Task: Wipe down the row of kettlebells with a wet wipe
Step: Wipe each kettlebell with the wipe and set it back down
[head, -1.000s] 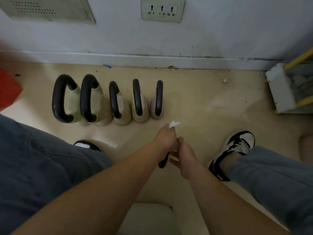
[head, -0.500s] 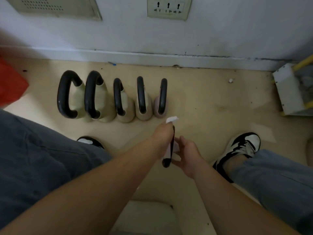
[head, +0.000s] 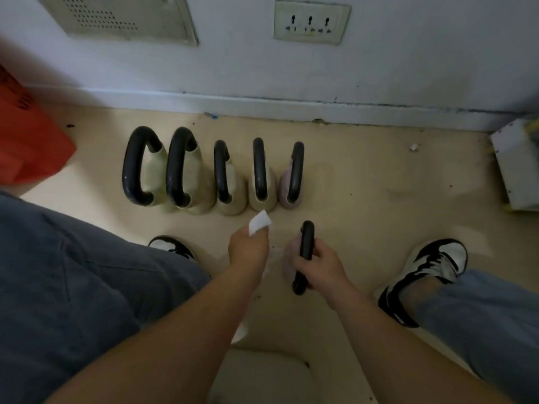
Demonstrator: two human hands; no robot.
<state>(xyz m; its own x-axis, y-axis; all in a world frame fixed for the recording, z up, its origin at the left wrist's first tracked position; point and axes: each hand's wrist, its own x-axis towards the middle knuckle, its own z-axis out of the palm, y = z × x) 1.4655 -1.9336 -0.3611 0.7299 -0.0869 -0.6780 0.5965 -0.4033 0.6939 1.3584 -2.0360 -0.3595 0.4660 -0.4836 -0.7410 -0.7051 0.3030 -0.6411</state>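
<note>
Pinching a folded white wet wipe (head: 259,222) at the fingertips of the left hand (head: 248,252), with most of the sheet poking forward toward the row. Gripping in the right hand (head: 319,268), fingers curled right round, the black handle of a small pinkish kettlebell (head: 306,237), held apart from the row and nearer the body, between the feet. Cannot tell whether lifted or resting on the floor (head: 364,176). Likely to slip if the handle gets wet while clenched in that same hand, and likely to land on the right shoe (head: 431,266) or left shoe (head: 172,247), both close by, if dropped. Could also clip the pink kettlebell (head: 287,196) at the right end of the row of five kettlebells (head: 233,193) when set back, tipping one into the next, packed side by side as they are. Easy to drop the wipe, held by so little, and easy to skip the faces hidden between neighbours. Underfoot, pale beige flooring, scuffed and speckled with dark crumbs and a white scrap (head: 413,147), with dull patches near the hands, perhaps damp and so slippery. Behind, a white wall (head: 408,53) with a grimy skirting board (head: 262,102), a triple socket plate (head: 311,22) and a vent panel (head: 128,18). Something red (head: 26,141) at the left edge, a white box (head: 516,164) at the right, and a pale seat or cushion (head: 262,374) at the bottom, unclear which.
</note>
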